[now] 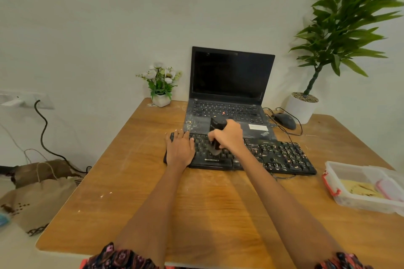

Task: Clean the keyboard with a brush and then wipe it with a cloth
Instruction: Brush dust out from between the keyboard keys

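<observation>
A black keyboard (pixel 275 155) speckled with pale crumbs lies across the wooden table (pixel 135 192), in front of an open laptop (pixel 231 85). My left hand (pixel 179 148) rests flat on the keyboard's left end, fingers straight. My right hand (pixel 229 136) grips a black brush (pixel 216 125) by its handle, upright over the keyboard's left-middle keys. The bristles touch the keys and look blurred. No cloth is visible as a separate item.
A clear plastic box (pixel 358 183) holding yellowish and pink items sits at the right edge. A mouse (pixel 285 120) with its cable lies right of the laptop. A small flower pot (pixel 161 100) and a tall potted plant (pixel 302 107) stand at the back. Bags lie on the floor to the left.
</observation>
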